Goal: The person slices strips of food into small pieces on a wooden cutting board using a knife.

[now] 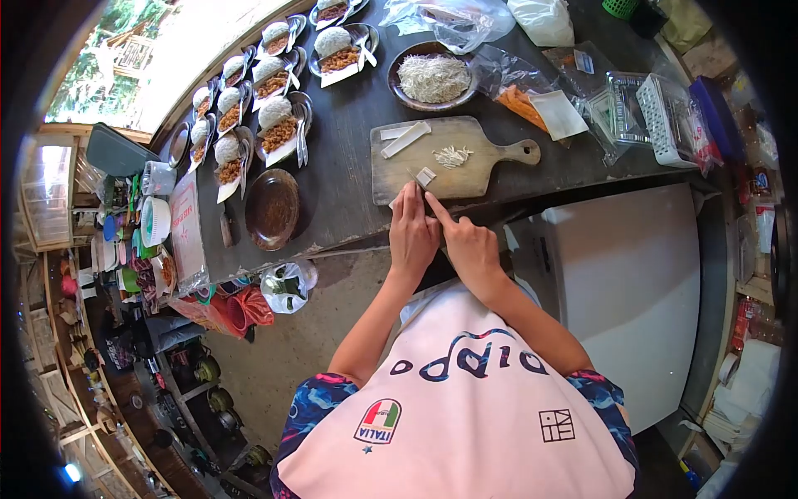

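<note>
A wooden cutting board (395, 170) with a handle lies near the table's front edge. On it are long pale strips (406, 139), a small heap of thin pale sticks (453, 156) and a short pale piece (425, 176). My left hand (413, 229) is at the board's front edge beside that piece, fingers pressed together; what they hold is hidden. Just to its right is my right hand (470, 249), index finger stretched toward the short piece and the other fingers curled. A dark blade edge shows by the index fingertip; the handle is hidden in the hand.
Several plates of rice and brown food (277, 133) with spoons and forks stand at the left. A bowl of white shreds (432, 79) sits behind the board. An empty brown plate (272, 209) is nearer left. Plastic bags and clear containers (628, 108) lie right.
</note>
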A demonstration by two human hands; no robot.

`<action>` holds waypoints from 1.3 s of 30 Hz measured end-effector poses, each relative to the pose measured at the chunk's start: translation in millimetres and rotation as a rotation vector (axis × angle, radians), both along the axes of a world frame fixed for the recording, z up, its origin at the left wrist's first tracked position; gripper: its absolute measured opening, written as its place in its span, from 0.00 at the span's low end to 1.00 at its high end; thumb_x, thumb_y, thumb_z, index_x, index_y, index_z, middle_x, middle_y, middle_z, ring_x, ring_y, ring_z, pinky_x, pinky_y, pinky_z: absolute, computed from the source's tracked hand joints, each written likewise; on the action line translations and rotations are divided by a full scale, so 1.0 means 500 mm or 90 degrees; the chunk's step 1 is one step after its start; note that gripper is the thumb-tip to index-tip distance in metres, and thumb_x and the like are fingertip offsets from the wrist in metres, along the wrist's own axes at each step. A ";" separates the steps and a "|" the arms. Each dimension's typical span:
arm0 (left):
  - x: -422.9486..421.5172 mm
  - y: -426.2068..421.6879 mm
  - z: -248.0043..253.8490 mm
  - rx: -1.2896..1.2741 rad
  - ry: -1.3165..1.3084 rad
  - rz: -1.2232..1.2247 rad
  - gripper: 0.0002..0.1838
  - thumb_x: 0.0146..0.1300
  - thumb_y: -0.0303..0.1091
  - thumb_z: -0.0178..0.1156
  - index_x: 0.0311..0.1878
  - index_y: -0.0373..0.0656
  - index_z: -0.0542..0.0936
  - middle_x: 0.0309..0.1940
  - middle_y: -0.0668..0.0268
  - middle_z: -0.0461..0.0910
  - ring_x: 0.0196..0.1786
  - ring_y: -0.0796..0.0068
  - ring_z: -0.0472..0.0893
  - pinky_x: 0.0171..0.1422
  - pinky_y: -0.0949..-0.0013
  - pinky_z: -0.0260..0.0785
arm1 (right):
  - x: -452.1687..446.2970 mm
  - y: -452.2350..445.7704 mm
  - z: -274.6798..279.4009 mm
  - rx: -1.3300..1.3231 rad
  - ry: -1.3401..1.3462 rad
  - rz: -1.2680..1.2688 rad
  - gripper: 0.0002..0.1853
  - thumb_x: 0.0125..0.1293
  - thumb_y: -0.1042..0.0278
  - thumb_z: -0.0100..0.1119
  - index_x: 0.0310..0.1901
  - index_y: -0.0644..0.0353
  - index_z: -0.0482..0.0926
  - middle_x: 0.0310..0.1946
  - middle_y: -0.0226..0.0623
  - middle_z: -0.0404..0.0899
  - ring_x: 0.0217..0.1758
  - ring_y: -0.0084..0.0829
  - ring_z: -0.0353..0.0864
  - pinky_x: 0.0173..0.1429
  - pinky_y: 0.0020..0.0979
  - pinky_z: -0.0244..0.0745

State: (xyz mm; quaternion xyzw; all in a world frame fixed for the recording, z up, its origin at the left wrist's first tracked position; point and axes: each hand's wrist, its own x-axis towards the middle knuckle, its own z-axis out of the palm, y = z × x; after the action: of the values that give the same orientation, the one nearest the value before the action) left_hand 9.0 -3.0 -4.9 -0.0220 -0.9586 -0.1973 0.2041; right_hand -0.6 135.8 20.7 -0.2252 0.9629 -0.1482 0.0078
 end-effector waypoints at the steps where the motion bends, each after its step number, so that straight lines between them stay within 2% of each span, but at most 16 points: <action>1: 0.003 -0.002 -0.002 -0.005 -0.007 -0.004 0.28 0.61 0.23 0.55 0.65 0.18 0.73 0.70 0.43 0.69 0.71 0.41 0.70 0.77 0.50 0.67 | -0.006 -0.004 -0.001 0.000 -0.002 0.004 0.41 0.70 0.70 0.59 0.83 0.28 0.62 0.24 0.37 0.82 0.24 0.39 0.89 0.29 0.39 0.86; 3: 0.001 -0.007 -0.005 -0.015 -0.015 -0.011 0.31 0.60 0.24 0.55 0.66 0.17 0.71 0.70 0.43 0.69 0.73 0.43 0.69 0.80 0.52 0.64 | -0.008 -0.003 0.002 0.000 0.003 0.002 0.41 0.70 0.70 0.59 0.83 0.28 0.62 0.24 0.37 0.81 0.24 0.39 0.88 0.29 0.39 0.86; 11: 0.000 -0.016 0.000 -0.062 -0.020 -0.020 0.29 0.61 0.25 0.58 0.66 0.20 0.74 0.70 0.46 0.70 0.73 0.48 0.70 0.79 0.56 0.66 | -0.002 -0.012 -0.010 0.016 0.011 -0.005 0.39 0.72 0.68 0.60 0.82 0.28 0.63 0.23 0.39 0.82 0.24 0.42 0.89 0.28 0.40 0.86; 15: 0.000 -0.044 0.008 -0.083 -0.015 -0.044 0.27 0.64 0.25 0.61 0.65 0.23 0.76 0.70 0.51 0.72 0.73 0.55 0.71 0.78 0.59 0.68 | -0.015 -0.015 -0.001 -0.069 -0.065 -0.023 0.34 0.78 0.63 0.57 0.81 0.25 0.63 0.26 0.47 0.84 0.28 0.50 0.88 0.33 0.47 0.85; 17: -0.004 -0.064 0.012 -0.059 -0.010 -0.068 0.26 0.64 0.23 0.61 0.66 0.26 0.77 0.69 0.55 0.73 0.72 0.57 0.72 0.78 0.60 0.69 | -0.013 0.002 0.012 -0.134 -0.143 -0.032 0.31 0.80 0.61 0.55 0.81 0.24 0.64 0.27 0.51 0.84 0.30 0.55 0.87 0.36 0.51 0.84; 20: 0.003 -0.091 0.037 0.017 -0.029 -0.105 0.25 0.64 0.20 0.62 0.66 0.30 0.79 0.68 0.59 0.76 0.70 0.58 0.74 0.75 0.60 0.71 | -0.031 0.028 0.027 -0.196 -0.166 -0.069 0.27 0.83 0.56 0.50 0.80 0.25 0.65 0.31 0.50 0.86 0.35 0.55 0.88 0.40 0.53 0.84; 21: -0.002 -0.100 0.043 0.048 -0.032 -0.116 0.25 0.64 0.19 0.62 0.66 0.32 0.80 0.67 0.60 0.77 0.69 0.58 0.75 0.74 0.59 0.72 | -0.039 0.029 0.053 -0.176 -0.207 -0.097 0.26 0.83 0.54 0.50 0.79 0.26 0.67 0.34 0.50 0.87 0.38 0.56 0.88 0.43 0.53 0.83; 24: -0.008 -0.121 0.044 0.134 -0.040 -0.133 0.23 0.66 0.20 0.63 0.65 0.34 0.81 0.64 0.60 0.79 0.66 0.56 0.77 0.71 0.58 0.74 | -0.033 0.018 0.065 -0.224 -0.187 -0.120 0.27 0.83 0.54 0.50 0.80 0.31 0.66 0.35 0.52 0.87 0.39 0.57 0.88 0.44 0.55 0.83; 27: -0.016 -0.138 0.050 0.195 -0.054 -0.143 0.20 0.68 0.21 0.64 0.62 0.36 0.83 0.61 0.60 0.81 0.63 0.55 0.79 0.67 0.56 0.76 | -0.009 0.003 0.078 -0.212 -0.266 -0.183 0.28 0.82 0.53 0.50 0.81 0.39 0.66 0.35 0.51 0.88 0.41 0.56 0.89 0.47 0.56 0.82; 30: -0.030 -0.160 0.055 0.207 -0.054 -0.190 0.18 0.68 0.23 0.65 0.61 0.39 0.85 0.59 0.60 0.83 0.61 0.55 0.80 0.65 0.56 0.76 | 0.014 0.002 0.071 -0.238 -0.264 -0.225 0.27 0.81 0.52 0.52 0.78 0.44 0.67 0.32 0.46 0.89 0.41 0.54 0.90 0.49 0.53 0.82; 33: -0.046 -0.181 0.061 0.259 -0.074 -0.205 0.17 0.68 0.24 0.65 0.60 0.40 0.85 0.56 0.60 0.84 0.60 0.55 0.81 0.63 0.57 0.77 | 0.003 0.005 0.093 -0.290 -0.343 -0.241 0.25 0.80 0.50 0.54 0.73 0.47 0.69 0.29 0.40 0.88 0.39 0.50 0.90 0.49 0.48 0.81; 36: -0.066 -0.198 0.055 0.269 -0.065 -0.182 0.17 0.67 0.23 0.67 0.59 0.42 0.86 0.55 0.61 0.85 0.56 0.56 0.82 0.62 0.58 0.78 | -0.028 0.014 0.077 -0.311 -0.325 -0.279 0.23 0.80 0.49 0.56 0.69 0.48 0.70 0.27 0.36 0.87 0.36 0.46 0.90 0.46 0.44 0.80; 39: -0.081 -0.200 0.051 0.270 -0.048 -0.188 0.17 0.67 0.23 0.67 0.59 0.42 0.87 0.54 0.61 0.85 0.56 0.56 0.82 0.62 0.58 0.78 | -0.033 0.017 0.085 -0.338 -0.295 -0.280 0.21 0.79 0.51 0.59 0.64 0.53 0.71 0.26 0.37 0.87 0.34 0.42 0.90 0.43 0.42 0.78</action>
State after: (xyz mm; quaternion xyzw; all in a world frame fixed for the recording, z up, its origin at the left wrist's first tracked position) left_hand -31.4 -103.1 20.4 -0.1111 -0.8892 -0.4221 0.1370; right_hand -17.3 144.3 63.3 0.0307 0.8890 -0.4366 0.1343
